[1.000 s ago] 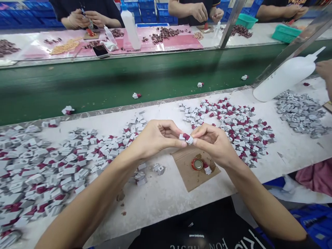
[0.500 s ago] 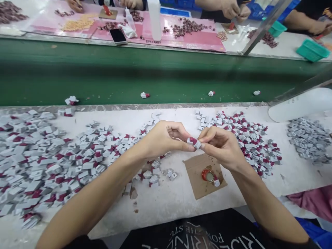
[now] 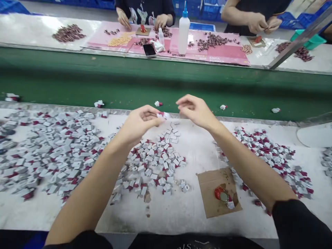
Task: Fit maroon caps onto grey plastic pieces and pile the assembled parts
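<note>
Between thumb and fingers, my left hand (image 3: 144, 121) pinches a small grey-and-maroon plastic piece (image 3: 163, 116) near the green strip's front edge. My right hand (image 3: 195, 109) is raised to the right of it, apart from the piece, its fingers loosely spread and somewhat blurred; I see nothing in them. Below my left hand lies a heap of similar grey-and-maroon pieces (image 3: 153, 159). Nearer to me, a brown cardboard square (image 3: 207, 193) bears a red-and-metal bottle cap (image 3: 223, 197) with a small grey piece beside it.
A green conveyor belt (image 3: 129, 79) runs across, carrying several small pieces. Big heaps of pieces (image 3: 64, 148) lie left, another heap (image 3: 269, 148) right. Beyond, co-workers' hands (image 3: 256, 22) work at a bench with a white bottle (image 3: 184, 34) and a phone (image 3: 149, 50). A metal post (image 3: 298, 41) slants at right.
Both hands have moved forward toward the belt. My right hand has let go of the piece and come away; my left hand keeps it. The view has shifted.
</note>
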Motion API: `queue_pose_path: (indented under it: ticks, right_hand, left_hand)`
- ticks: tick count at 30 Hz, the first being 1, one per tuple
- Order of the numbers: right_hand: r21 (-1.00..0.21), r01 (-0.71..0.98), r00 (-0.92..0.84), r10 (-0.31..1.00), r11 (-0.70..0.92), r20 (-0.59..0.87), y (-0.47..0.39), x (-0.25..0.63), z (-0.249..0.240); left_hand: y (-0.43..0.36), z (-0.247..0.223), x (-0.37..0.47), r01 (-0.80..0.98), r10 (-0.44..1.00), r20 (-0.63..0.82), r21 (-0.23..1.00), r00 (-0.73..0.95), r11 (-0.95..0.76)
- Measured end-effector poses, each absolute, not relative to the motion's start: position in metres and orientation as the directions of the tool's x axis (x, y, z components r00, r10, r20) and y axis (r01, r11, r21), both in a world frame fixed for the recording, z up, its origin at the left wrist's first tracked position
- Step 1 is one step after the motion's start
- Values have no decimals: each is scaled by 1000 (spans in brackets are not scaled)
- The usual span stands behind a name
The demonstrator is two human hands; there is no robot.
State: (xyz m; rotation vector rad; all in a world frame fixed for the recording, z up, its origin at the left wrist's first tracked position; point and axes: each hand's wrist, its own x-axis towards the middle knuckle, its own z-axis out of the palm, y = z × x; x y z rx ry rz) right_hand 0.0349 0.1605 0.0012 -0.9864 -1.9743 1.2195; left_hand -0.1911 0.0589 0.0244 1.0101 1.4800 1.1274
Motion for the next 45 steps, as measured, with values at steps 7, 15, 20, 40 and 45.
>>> queue_pose_path:
  ticks: [7, 15, 20, 40, 45]
  right_hand:
    - [-582, 601, -634, 770, 548, 71, 208, -90, -34]
    - [-473, 783, -372, 913, 405, 166, 225, 40, -23]
    - [-267, 945, -182, 982, 189, 52, 226, 114, -31]
    - [-140, 949, 289, 957, -284, 21, 254, 285, -35]
    - [-171, 958, 231, 973, -230, -15, 250, 286, -34]
  left_hand:
    - [85, 16, -217, 22, 868, -181, 976, -463, 216]
    - [129, -11, -208, 279, 917, -167, 919, -361, 277]
    - [153, -25, -200, 408, 896, -170, 844, -411, 347]
    - [108, -10, -138, 854, 972, 180, 519, -148, 34]
    - [90, -13, -75, 814, 961, 233, 523, 148, -252]
